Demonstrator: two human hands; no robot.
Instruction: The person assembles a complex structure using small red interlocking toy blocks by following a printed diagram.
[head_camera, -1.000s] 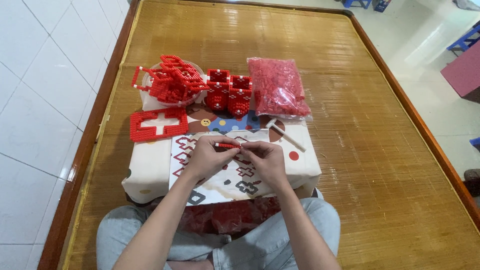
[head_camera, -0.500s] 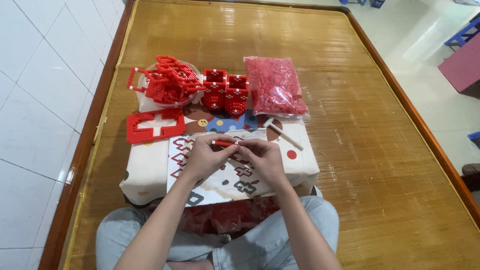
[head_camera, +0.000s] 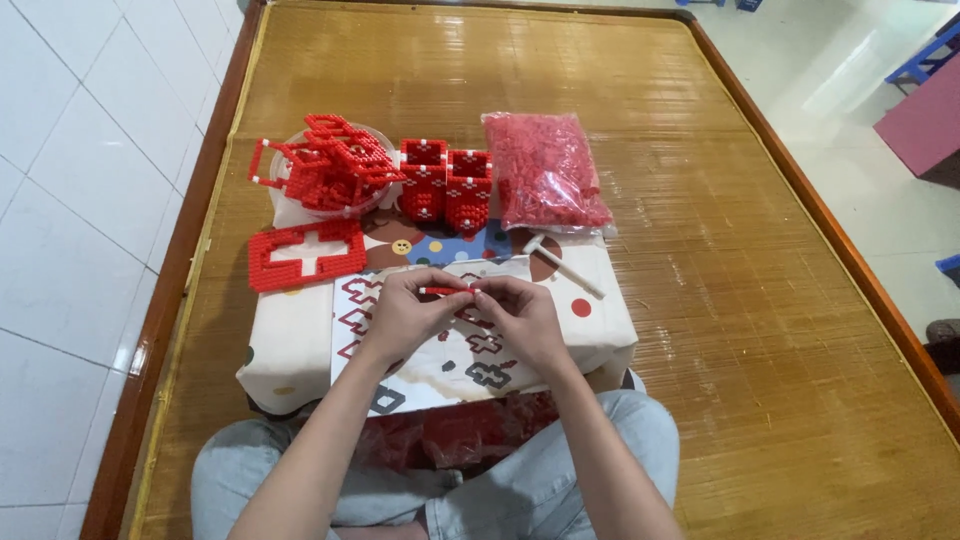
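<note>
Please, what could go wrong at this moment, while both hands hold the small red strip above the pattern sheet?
1. The red strip is pinched only at its ends by the left hand and right hand; it might slip or come apart.
2. Loose pieces could roll off the sheet onto the mat.
3. A forearm might nudge the white tool.

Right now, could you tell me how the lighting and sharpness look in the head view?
Head view: even daylight, soft shadows only; pale glare on the floor tiles top right; the bamboo mat shows a mild sheen; left hand, right hand and the red bead strip are sharp; slight wide-angle bowing at the edges.
</note>
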